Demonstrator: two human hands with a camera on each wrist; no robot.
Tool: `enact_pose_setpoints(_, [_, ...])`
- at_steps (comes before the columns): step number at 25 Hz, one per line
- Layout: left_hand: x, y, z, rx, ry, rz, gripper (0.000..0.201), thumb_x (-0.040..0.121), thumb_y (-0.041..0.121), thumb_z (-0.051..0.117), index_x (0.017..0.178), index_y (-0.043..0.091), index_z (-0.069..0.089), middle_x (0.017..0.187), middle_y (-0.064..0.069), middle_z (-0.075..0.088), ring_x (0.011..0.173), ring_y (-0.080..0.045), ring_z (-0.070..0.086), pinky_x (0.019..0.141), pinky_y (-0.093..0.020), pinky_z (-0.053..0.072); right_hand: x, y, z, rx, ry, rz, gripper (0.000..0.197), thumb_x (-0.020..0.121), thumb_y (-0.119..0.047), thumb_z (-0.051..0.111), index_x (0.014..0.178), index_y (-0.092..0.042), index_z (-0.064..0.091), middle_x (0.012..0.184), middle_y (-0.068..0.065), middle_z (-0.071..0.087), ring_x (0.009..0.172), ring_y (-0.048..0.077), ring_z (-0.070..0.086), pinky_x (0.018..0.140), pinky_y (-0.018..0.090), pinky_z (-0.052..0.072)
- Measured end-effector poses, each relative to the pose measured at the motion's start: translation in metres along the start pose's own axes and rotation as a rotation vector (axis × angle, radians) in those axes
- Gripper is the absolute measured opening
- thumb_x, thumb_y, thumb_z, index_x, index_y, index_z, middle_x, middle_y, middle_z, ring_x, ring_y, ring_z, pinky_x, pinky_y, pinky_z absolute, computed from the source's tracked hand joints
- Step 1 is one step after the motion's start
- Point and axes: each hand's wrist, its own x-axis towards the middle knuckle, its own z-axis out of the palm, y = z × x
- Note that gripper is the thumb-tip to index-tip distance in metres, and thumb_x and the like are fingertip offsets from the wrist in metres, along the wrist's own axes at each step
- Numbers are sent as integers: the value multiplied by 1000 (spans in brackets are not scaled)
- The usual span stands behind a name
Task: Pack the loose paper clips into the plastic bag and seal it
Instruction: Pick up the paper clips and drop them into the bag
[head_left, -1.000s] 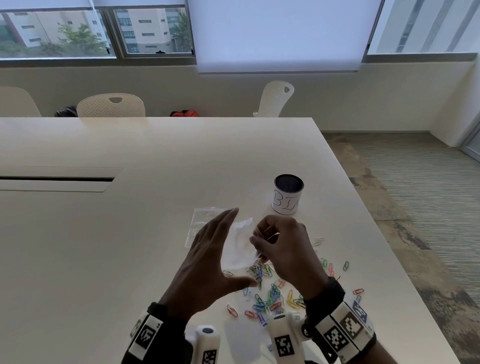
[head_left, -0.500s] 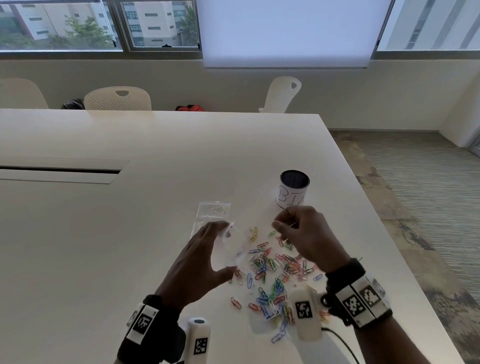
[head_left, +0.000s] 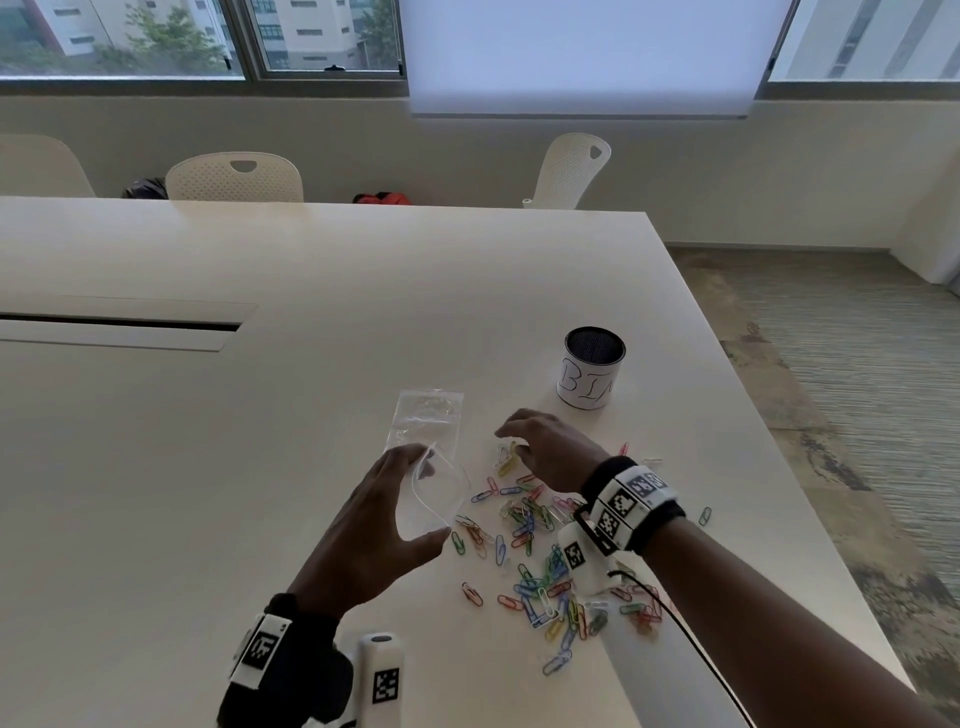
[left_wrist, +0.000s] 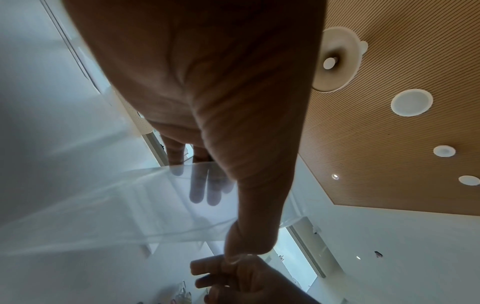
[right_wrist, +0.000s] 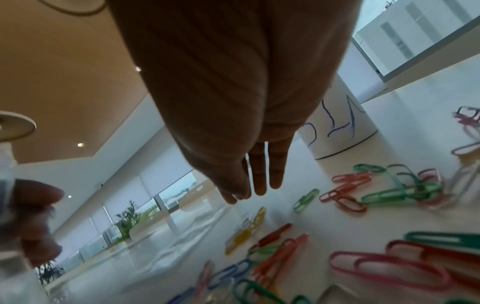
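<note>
My left hand holds a clear plastic bag just above the table, thumb below and fingers above, with its mouth bowed wide toward the clips. In the left wrist view the fingers show through the bag. Coloured paper clips lie scattered right of the bag. My right hand hovers low over the far end of the pile, fingers spread and holding nothing. In the right wrist view its fingertips point at yellow clips.
More clear plastic lies flat just beyond the held bag; I cannot tell if it is the same bag. A white cup marked BIN stands behind the clips. The table's right edge is close, and stray clips lie near it.
My right hand has left the bag's mouth and dropped to the right over the clips, its fingers uncurling. The left hand still holds the bag, now lower and with its mouth wider.
</note>
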Motion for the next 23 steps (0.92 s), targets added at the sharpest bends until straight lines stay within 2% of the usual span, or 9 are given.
enact_pose_setpoints(3, [2, -1, 3, -13, -8, -4, 77, 74, 54, 79, 141, 33, 46, 125, 23, 56, 122, 5, 54, 102, -17, 41, 10, 8, 5, -67, -99, -37, 47, 102, 1, 45, 142, -17, 60, 148, 0, 54, 137, 21, 49, 115, 39, 44])
enact_pose_setpoints(7, [4, -3, 8, -20, -19, -1, 77, 75, 56, 78, 141, 32, 47, 125, 22, 56, 122, 5, 54, 103, -14, 40, -3, 15, 4, -78, -138, -80, 41, 102, -5, 47, 134, -22, 66, 142, -3, 57, 131, 18, 51, 111, 42, 46])
enact_pose_setpoints(9, [6, -2, 10, -25, -20, 3, 76, 74, 58, 75, 140, 33, 46, 124, 23, 56, 121, 5, 54, 102, -13, 40, -14, 13, 0, -75, -168, -110, 32, 105, -24, 53, 134, -22, 66, 141, -3, 57, 127, 16, 53, 109, 43, 48])
enact_pose_setpoints(11, [7, 0, 11, -28, -19, 7, 76, 73, 61, 74, 139, 33, 47, 123, 24, 55, 120, 6, 54, 101, -12, 40, -23, 10, -5, -128, -243, -140, 46, 97, -48, 64, 138, -28, 61, 144, -3, 53, 128, 15, 51, 107, 40, 49])
enact_pose_setpoints(12, [7, 1, 12, -31, -20, 9, 77, 73, 62, 73, 139, 33, 47, 123, 24, 55, 120, 6, 54, 100, -11, 40, -27, 8, -6, -171, -273, -142, 55, 90, -53, 70, 139, -31, 58, 145, -4, 51, 129, 15, 49, 105, 40, 50])
enact_pose_setpoints(14, [7, 2, 12, -35, -22, 9, 77, 73, 63, 73, 139, 32, 47, 122, 24, 55, 120, 5, 54, 100, -11, 40, -29, 6, -6, -190, -282, -142, 58, 86, -50, 77, 138, -33, 58, 144, -5, 51, 129, 15, 49, 104, 40, 50])
enact_pose_setpoints(16, [7, 2, 11, -35, -21, 11, 77, 72, 63, 73, 138, 32, 48, 122, 24, 55, 120, 4, 54, 100, -11, 40, -29, 5, -3, -139, -257, -132, 45, 90, -39, 76, 132, -29, 63, 141, -4, 54, 123, 17, 56, 102, 39, 53])
enact_pose_setpoints(20, [6, 2, 10, -42, -7, 13, 75, 73, 59, 76, 138, 33, 48, 121, 24, 56, 119, 5, 54, 99, -9, 39, -30, 2, 1, -141, -192, -143, 21, 97, -22, 69, 118, -21, 69, 129, 1, 61, 105, 18, 66, 86, 25, 55])
enact_pose_setpoints(23, [6, 2, 10, -44, 2, 14, 74, 73, 58, 76, 137, 34, 48, 121, 24, 56, 119, 5, 55, 99, -8, 38, -30, 0, 5, -177, -131, -172, 12, 99, -15, 66, 108, -14, 73, 117, 5, 67, 95, 19, 70, 83, 29, 61])
